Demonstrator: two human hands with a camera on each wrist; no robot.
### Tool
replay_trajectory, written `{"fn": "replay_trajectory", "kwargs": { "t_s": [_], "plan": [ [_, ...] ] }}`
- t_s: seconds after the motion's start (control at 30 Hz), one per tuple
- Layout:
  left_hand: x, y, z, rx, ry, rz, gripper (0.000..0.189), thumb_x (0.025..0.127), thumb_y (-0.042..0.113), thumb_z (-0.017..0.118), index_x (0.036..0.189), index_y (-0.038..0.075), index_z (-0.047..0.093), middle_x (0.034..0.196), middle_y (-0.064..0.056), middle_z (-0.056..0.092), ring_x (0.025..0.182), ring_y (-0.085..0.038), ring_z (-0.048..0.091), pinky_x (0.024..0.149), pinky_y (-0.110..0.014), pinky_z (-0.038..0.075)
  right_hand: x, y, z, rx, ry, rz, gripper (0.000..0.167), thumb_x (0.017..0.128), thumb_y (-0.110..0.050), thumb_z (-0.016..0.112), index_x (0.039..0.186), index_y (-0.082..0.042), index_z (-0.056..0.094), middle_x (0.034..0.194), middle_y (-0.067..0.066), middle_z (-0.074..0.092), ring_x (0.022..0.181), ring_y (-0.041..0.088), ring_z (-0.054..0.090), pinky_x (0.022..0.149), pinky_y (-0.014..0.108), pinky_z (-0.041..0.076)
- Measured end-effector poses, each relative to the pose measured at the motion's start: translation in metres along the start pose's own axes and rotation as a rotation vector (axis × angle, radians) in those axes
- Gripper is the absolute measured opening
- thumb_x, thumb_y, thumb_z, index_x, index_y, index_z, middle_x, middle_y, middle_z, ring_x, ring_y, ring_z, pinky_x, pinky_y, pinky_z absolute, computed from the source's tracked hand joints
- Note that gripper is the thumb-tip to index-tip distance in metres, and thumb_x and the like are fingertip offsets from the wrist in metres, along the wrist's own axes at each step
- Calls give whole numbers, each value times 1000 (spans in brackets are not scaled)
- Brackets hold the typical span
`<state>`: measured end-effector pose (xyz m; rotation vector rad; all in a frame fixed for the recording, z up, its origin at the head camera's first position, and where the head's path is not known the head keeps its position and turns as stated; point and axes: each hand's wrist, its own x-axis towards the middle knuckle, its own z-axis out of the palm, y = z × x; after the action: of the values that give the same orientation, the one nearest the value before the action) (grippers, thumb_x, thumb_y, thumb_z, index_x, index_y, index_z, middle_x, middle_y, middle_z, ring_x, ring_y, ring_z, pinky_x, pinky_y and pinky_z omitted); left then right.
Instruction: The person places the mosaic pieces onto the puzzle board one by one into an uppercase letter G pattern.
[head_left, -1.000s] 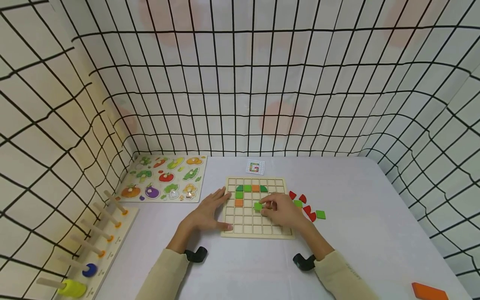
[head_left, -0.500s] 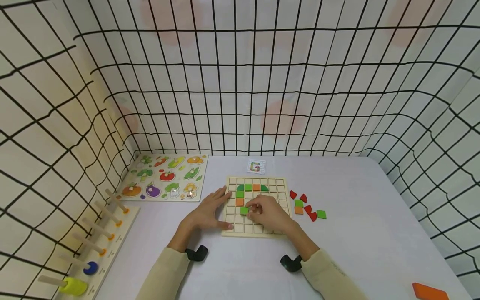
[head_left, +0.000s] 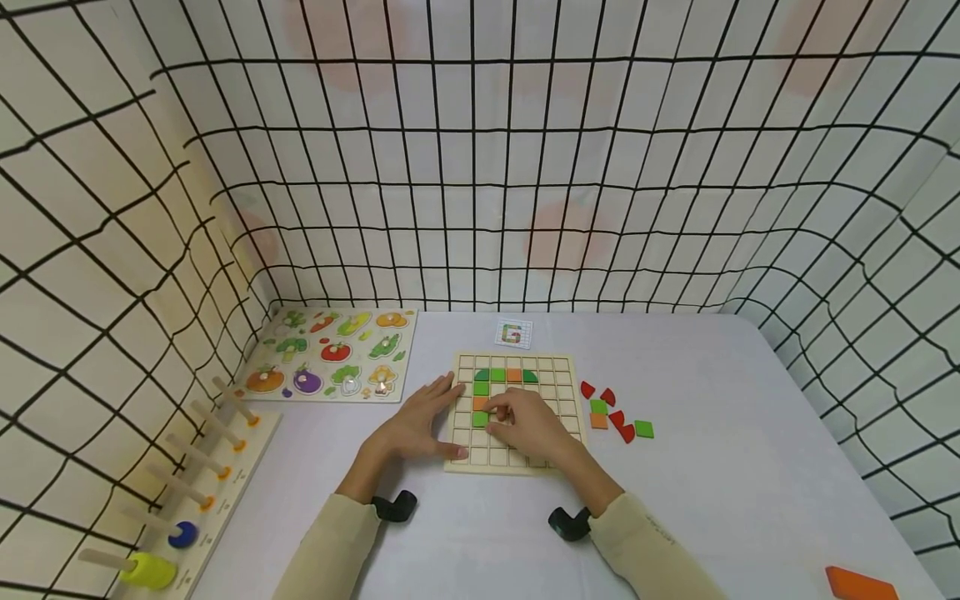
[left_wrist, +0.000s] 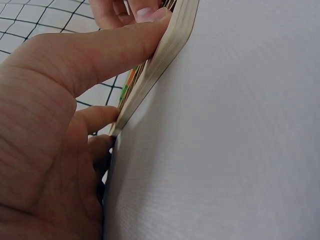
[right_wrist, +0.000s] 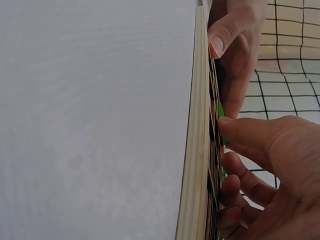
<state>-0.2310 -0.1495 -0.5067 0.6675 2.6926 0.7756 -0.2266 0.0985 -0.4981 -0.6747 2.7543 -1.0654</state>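
A wooden grid board (head_left: 557, 377) lies in the middle of the table. My left hand (head_left: 411, 427) rests along its left edge, fingers spread and thumb on the near left part. My right hand (head_left: 534, 425) pinches a green square tile (head_left: 479, 420) at a cell below an orange tile (head_left: 479, 403) in the left column. In the right wrist view, the thumb meets the green tile (right_wrist: 221, 110) and the other fingers are curled over the board. Above stand a green square (head_left: 481, 388) and a top row of green and orange tiles (head_left: 513, 375) ending in dark green rounded pieces.
Several red pieces (head_left: 627, 433), green squares (head_left: 644, 429) and an orange square (head_left: 598, 421) lie right of the board. A pattern card (head_left: 513, 333) sits behind it. A vegetable puzzle (head_left: 322, 358) and a peg stand (head_left: 225, 500) are at left, an orange block (head_left: 861, 582) at near right.
The right hand has carried the green square tile leftward across the board into the left column, under the orange tile. The left hand has stayed in place.
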Motion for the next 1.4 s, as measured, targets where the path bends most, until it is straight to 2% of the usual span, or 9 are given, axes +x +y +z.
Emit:
{"fn": "replay_trajectory", "kwargs": {
  "t_s": [0.33,0.57,0.77,1.0,1.23,1.4],
  "plan": [
    [1,0,-1,7,1,1,111,76,61,80,165,22,28,175,-2,9,163,-28,7,129,-61,14,0,-1,-1,23,7,2,19,93,-19,77,111,-14,78,83,-6,60,74,10,53,65,23,46],
    [0,1,-1,-17,6,16,111,76,60,82,165,20,28,175,-5,10,162,-30,7,128,-63,13,-3,4,-7,80,28,49,16,93,-20,77,109,-18,79,84,-6,61,74,12,53,63,23,46],
    [1,1,0,-5,11,14,112,75,62,81,164,20,29,175,-5,10,162,-28,7,129,-60,13,-9,17,-22,95,80,64,17,93,-19,78,109,-15,79,82,-5,62,71,12,53,60,23,45],
    [-1,3,-1,5,6,11,111,76,61,81,165,20,28,175,-5,9,163,-27,7,130,-57,12,-19,37,-43,99,121,85,18,94,-20,76,111,-16,78,87,-3,64,72,14,54,61,24,45],
    [-2,4,-2,-6,10,10,111,75,60,82,164,20,29,175,-5,10,163,-28,7,130,-58,13,-30,56,-65,78,166,168,18,94,-17,75,112,-14,78,89,0,64,75,17,53,60,25,43],
    [-2,3,-1,-2,7,11,111,75,61,81,164,20,29,175,-4,10,163,-27,7,130,-57,13,-40,73,-78,71,180,194,21,95,-14,74,115,-9,76,89,4,64,72,18,56,59,25,47]
  ]
}}
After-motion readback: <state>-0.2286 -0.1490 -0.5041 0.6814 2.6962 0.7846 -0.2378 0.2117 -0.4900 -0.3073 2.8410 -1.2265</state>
